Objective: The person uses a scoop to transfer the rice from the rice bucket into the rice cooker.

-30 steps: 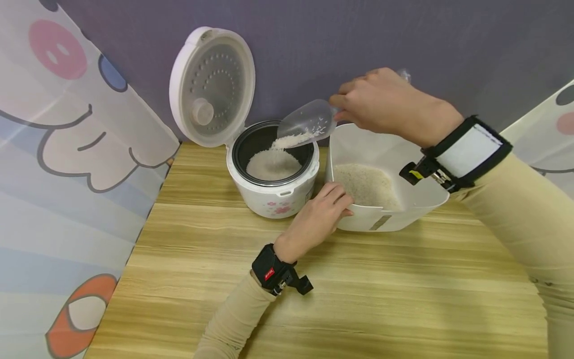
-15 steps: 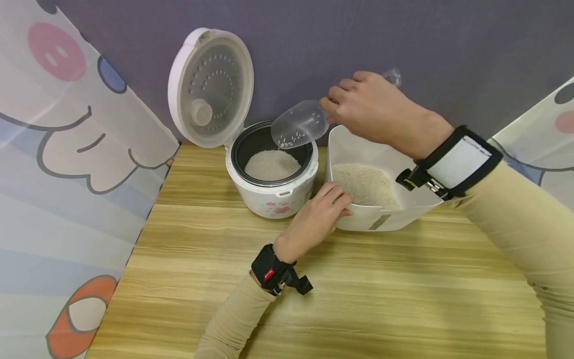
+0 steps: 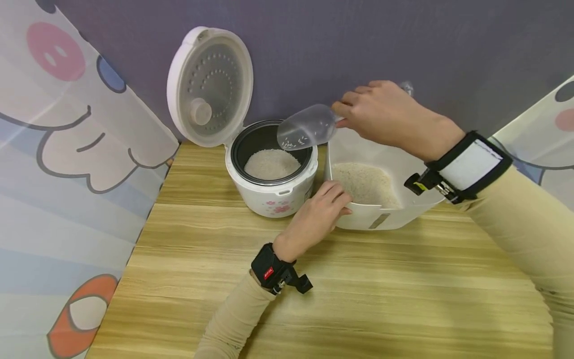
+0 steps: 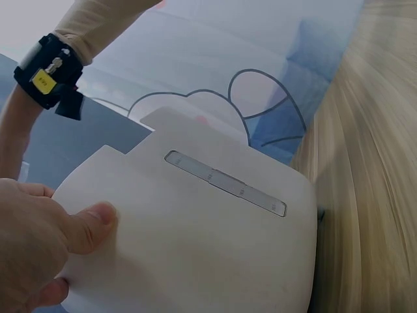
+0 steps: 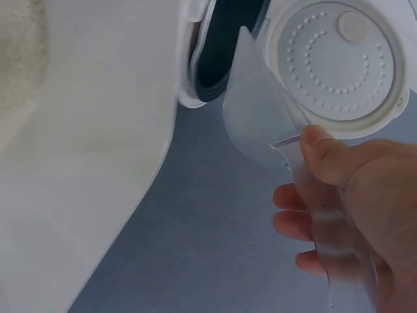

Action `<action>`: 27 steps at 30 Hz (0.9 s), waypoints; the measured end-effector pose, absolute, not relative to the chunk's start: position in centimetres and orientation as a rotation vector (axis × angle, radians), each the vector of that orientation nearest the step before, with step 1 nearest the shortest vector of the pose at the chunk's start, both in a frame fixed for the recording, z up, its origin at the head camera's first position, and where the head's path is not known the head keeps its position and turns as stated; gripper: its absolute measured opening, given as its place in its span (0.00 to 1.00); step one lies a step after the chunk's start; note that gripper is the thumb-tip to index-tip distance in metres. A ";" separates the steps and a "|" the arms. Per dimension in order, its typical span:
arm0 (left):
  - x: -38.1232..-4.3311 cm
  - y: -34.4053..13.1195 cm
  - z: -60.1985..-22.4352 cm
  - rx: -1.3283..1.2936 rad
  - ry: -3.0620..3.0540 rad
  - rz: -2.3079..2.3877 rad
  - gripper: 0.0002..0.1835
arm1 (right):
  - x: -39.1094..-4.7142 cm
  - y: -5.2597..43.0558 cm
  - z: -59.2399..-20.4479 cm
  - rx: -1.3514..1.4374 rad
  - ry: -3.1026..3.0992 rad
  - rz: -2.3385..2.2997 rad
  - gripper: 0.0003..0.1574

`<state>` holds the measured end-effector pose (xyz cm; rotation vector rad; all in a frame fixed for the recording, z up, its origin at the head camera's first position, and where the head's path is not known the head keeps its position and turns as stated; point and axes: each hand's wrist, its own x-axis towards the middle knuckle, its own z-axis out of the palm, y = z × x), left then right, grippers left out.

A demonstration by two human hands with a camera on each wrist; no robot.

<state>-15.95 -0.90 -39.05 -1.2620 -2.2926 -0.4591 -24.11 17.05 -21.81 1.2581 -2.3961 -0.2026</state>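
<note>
Rice [image 3: 269, 165] lies as a pale heap inside the dark inner pot [image 3: 252, 143] of the rice cooker [image 3: 255, 199], whose lid [image 3: 213, 89] stands open. A second store, the bin rice [image 3: 363, 182], is in the white bin [image 3: 401, 218] beside the cooker, on the same wooden surface [image 3: 381, 289].

The right hand [image 3: 381, 109] holds the clear scoop [image 3: 305, 124] by its handle, with the fingers [image 5: 293, 223] wrapped around it. The scoop is tilted toward the pot, its mouth over the right part of the opening; whether it touches the rim, I cannot tell. Only some loose grains [image 3: 293, 142] remain in it, so I judge that this pouring is nearly finished.

The left hand [image 3: 319, 212] has its fingers clamped on the near left corner of the bin, a good support.

To do this step well, one should keep the mouth completely inside the pot's edge, lower the tip a little, and shake gently. A hard knock could throw grains into the gap between cooker and bin. The scoop should be levelled before it leaves the opening.
</note>
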 end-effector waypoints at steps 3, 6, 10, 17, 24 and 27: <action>-16.0 -1.0 -39.1 -1.267 -2.292 -0.475 0.07 | -23.9 17.9 -22.3 1.233 -2.446 -0.127 0.13; -16.0 -1.1 -39.0 -1.274 -2.292 -0.476 0.07 | -23.6 19.1 -22.5 1.180 -2.532 -0.051 0.15; -16.1 -1.2 -39.0 -1.279 -2.284 -0.469 0.07 | -23.4 21.0 -22.5 1.098 -2.637 0.028 0.18; -16.2 -1.5 -39.0 -1.274 -2.279 -0.480 0.06 | -23.5 25.1 -22.7 0.985 -2.747 0.146 0.20; -16.3 -1.7 -39.1 -1.282 -2.283 -0.472 0.07 | -23.5 28.8 -23.9 0.884 -2.879 0.155 0.20; -16.3 -1.7 -39.1 -1.283 -2.289 -0.476 0.07 | -23.4 29.6 -24.6 0.877 -2.927 0.146 0.20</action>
